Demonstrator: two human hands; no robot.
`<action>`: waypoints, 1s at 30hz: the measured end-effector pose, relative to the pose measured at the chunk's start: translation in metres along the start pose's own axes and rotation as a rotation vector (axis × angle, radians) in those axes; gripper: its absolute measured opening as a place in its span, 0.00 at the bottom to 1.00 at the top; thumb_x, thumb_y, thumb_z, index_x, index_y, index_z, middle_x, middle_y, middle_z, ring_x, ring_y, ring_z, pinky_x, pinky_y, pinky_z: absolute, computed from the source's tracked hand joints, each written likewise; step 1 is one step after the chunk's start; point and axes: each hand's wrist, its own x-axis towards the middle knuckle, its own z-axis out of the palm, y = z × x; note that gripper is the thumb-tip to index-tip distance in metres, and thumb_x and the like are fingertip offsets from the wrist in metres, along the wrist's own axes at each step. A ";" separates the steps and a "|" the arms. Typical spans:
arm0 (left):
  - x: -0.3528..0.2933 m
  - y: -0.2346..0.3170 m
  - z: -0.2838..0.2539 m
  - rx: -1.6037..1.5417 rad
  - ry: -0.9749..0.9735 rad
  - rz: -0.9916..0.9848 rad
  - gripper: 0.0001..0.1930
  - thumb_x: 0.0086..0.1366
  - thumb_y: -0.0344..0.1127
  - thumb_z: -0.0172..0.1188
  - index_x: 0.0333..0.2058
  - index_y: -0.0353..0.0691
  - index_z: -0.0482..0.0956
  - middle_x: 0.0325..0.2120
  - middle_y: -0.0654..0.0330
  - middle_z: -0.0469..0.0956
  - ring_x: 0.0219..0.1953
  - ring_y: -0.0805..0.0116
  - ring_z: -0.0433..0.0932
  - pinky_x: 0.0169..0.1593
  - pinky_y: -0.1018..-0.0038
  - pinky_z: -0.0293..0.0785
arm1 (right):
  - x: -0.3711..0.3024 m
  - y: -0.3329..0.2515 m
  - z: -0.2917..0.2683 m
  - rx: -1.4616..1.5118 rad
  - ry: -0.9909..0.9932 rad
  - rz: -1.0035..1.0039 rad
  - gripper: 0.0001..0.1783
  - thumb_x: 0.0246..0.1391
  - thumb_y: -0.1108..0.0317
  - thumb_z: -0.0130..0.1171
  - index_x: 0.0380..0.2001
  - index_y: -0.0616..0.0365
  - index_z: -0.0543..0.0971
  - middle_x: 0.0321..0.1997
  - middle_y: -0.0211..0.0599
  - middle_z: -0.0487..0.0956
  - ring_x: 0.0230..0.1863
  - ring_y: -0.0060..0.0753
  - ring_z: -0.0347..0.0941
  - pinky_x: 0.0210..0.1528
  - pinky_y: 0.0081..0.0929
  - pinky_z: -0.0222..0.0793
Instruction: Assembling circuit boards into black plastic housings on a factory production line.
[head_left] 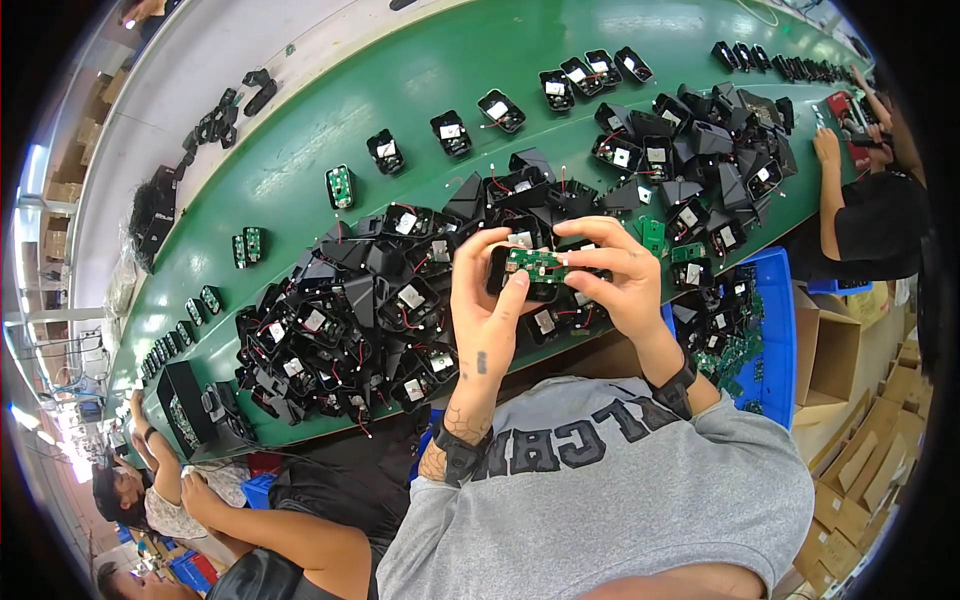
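Observation:
In front of my chest my left hand (484, 318) is closed around a black plastic housing (498, 268), its thumb resting on the green circuit board (532, 262) that lies in it. My right hand (622, 275) comes in from the other side, thumb and fingers pinched at the board's right end. A small white connector (564, 258) shows at those right fingertips. Behind and below both hands spreads a heap of similar black housings (370, 290), many with a white block inside and thin red wires with white plugs.
A spaced row of housings (451, 132) runs along the green bench (290, 165). To my right stands a blue bin (778, 330) with green boards and housings, beside a cardboard box (832, 350). Co-workers sit to the left, and another person's arm (830, 185) reaches in at the far right.

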 end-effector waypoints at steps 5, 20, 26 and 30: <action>0.002 -0.005 0.003 0.195 0.023 0.114 0.14 0.62 0.23 0.57 0.48 0.34 0.71 0.44 0.61 0.71 0.44 0.76 0.71 0.48 0.80 0.67 | 0.000 -0.001 0.010 0.028 0.043 -0.038 0.11 0.44 0.78 0.66 0.34 0.58 0.83 0.42 0.39 0.82 0.53 0.45 0.72 0.52 0.37 0.67; 0.005 -0.009 0.008 0.594 0.157 0.622 0.14 0.59 0.22 0.60 0.44 0.33 0.71 0.43 0.57 0.68 0.44 0.68 0.71 0.52 0.74 0.67 | 0.000 -0.015 0.012 -0.405 0.096 -0.224 0.06 0.48 0.69 0.64 0.31 0.47 0.85 0.35 0.25 0.75 0.59 0.41 0.59 0.69 0.53 0.39; 0.006 -0.010 0.014 0.618 0.154 0.758 0.14 0.55 0.20 0.61 0.42 0.33 0.73 0.41 0.52 0.72 0.43 0.62 0.74 0.47 0.71 0.74 | 0.008 -0.030 0.012 -0.427 0.130 -0.009 0.03 0.41 0.71 0.65 0.24 0.52 0.82 0.45 0.34 0.72 0.61 0.46 0.58 0.63 0.45 0.51; 0.004 -0.012 0.017 0.650 0.177 0.806 0.15 0.54 0.20 0.61 0.42 0.34 0.73 0.40 0.52 0.74 0.43 0.61 0.76 0.45 0.71 0.76 | 0.009 -0.023 0.010 -0.252 0.098 0.037 0.04 0.37 0.75 0.64 0.21 0.55 0.80 0.52 0.37 0.72 0.68 0.50 0.54 0.66 0.48 0.50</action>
